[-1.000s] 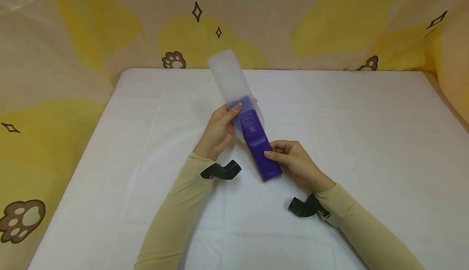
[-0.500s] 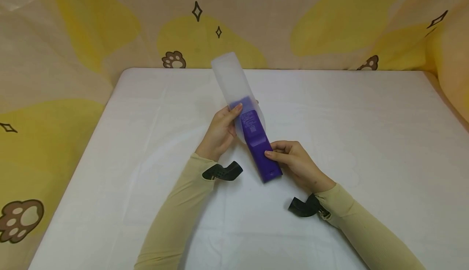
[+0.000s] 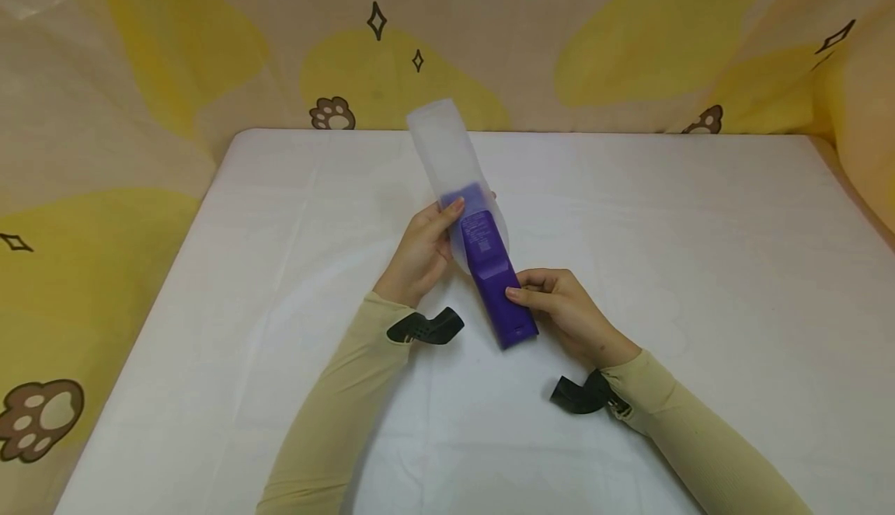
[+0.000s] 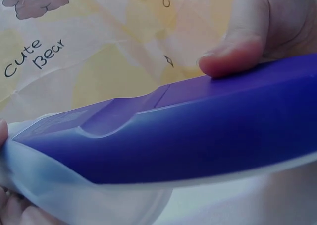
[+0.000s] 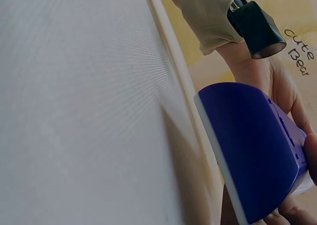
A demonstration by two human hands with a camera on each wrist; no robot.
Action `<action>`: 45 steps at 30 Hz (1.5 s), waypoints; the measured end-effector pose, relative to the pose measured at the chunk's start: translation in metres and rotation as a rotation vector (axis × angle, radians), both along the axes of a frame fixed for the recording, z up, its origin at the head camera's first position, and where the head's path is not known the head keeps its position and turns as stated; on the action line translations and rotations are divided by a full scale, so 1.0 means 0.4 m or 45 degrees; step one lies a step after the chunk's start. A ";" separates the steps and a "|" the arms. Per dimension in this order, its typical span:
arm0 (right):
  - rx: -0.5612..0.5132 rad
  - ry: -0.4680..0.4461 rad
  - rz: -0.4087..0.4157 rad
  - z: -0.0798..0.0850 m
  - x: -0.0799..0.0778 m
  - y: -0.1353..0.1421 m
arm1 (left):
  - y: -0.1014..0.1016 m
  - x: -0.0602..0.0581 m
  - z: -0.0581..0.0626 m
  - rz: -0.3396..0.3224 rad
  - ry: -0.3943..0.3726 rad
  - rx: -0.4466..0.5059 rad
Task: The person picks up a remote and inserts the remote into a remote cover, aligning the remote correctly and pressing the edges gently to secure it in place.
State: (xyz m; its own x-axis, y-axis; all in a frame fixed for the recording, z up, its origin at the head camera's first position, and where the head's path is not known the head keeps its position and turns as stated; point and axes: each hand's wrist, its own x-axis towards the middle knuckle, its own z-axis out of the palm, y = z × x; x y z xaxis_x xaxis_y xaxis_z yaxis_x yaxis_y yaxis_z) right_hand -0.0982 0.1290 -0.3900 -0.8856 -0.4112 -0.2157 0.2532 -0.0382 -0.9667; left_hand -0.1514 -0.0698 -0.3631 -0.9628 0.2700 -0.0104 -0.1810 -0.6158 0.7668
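Observation:
A purple remote control (image 3: pixel 492 270), back upward with its label and battery cover showing, slants across the middle of the head view. Its far end lies inside a frosted translucent sleeve (image 3: pixel 444 146); the near part is outside. My left hand (image 3: pixel 416 255) grips the sleeve where the remote is inside it, thumb on top. With thumb and fingers my right hand (image 3: pixel 569 309) pinches the remote's near end from the right side. In the left wrist view, the sleeve's flared mouth (image 4: pixel 138 205) hangs below the remote. The right wrist view shows the remote's rounded purple end (image 5: pixel 247 145) and its white front layer.
A white-covered table (image 3: pixel 664 227) lies beneath both hands. Behind it hangs a yellow and beige cloth (image 3: pixel 524 41) with paw prints. Black curved pieces (image 3: pixel 437 326) stick out from both wrists over the table.
My left hand and the sleeve have shifted slightly right and down in the head view, the remote tilting a little with them. The right hand stays nearly still, both grips unchanged.

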 end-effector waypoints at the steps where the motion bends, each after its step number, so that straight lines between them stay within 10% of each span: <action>1: -0.003 0.000 -0.001 0.000 0.000 0.000 | 0.000 0.000 0.000 0.000 0.000 0.000; 45: 0.005 0.048 0.035 0.006 -0.001 -0.003 | -0.007 0.000 0.017 0.015 0.012 -0.036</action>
State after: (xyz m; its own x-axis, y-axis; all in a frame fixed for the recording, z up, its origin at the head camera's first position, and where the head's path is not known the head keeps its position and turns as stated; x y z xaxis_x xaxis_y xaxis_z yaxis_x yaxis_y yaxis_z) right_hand -0.0985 0.1278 -0.3876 -0.8815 -0.4347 -0.1844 0.2177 -0.0276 -0.9756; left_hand -0.1515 -0.0725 -0.3563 -0.9661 0.2582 -0.0087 -0.1664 -0.5961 0.7855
